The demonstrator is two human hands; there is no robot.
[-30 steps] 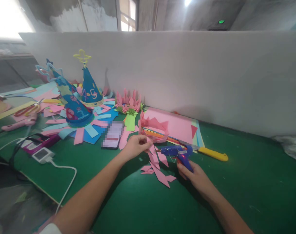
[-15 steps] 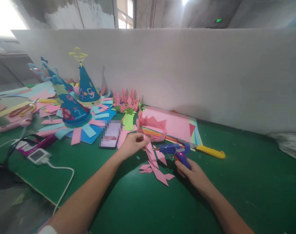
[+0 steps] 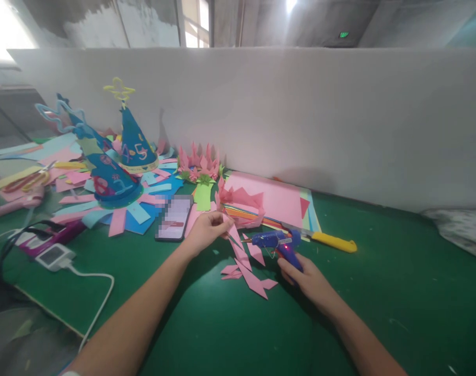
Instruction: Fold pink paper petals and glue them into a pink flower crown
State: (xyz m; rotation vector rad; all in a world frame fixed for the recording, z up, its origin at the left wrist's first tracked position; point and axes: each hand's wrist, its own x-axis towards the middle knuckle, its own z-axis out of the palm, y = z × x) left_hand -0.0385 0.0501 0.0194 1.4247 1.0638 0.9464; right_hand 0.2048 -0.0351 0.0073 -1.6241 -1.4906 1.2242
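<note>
My right hand (image 3: 310, 279) grips the handle of a blue hot glue gun (image 3: 271, 238), whose red light is on and whose nozzle points left. Just left of the nozzle, my left hand (image 3: 206, 230) is closed in a pinch on a pink paper piece (image 3: 232, 230); the fingers partly cover it. More cut pink paper pieces (image 3: 254, 282) lie on the green table below, several with pointed ends. Behind my left hand stands a pink paper crown (image 3: 245, 201). Another pink crown with green paper leaves (image 3: 200, 164) is farther back.
A yellow-handled utility knife (image 3: 334, 242) lies right of the glue gun, near stacked coloured paper (image 3: 269, 190). Leftward are a phone (image 3: 175, 216), blue cone hats (image 3: 114, 175), scissors (image 3: 28, 180), a pink glue gun (image 3: 16, 203) and a white cable (image 3: 104, 300). A white partition (image 3: 320, 115) borders the table.
The whole view has shifted a little, so things appear slightly farther left. Both hands keep nearly the same pose, with the glue gun nozzle still beside the left fingers.
</note>
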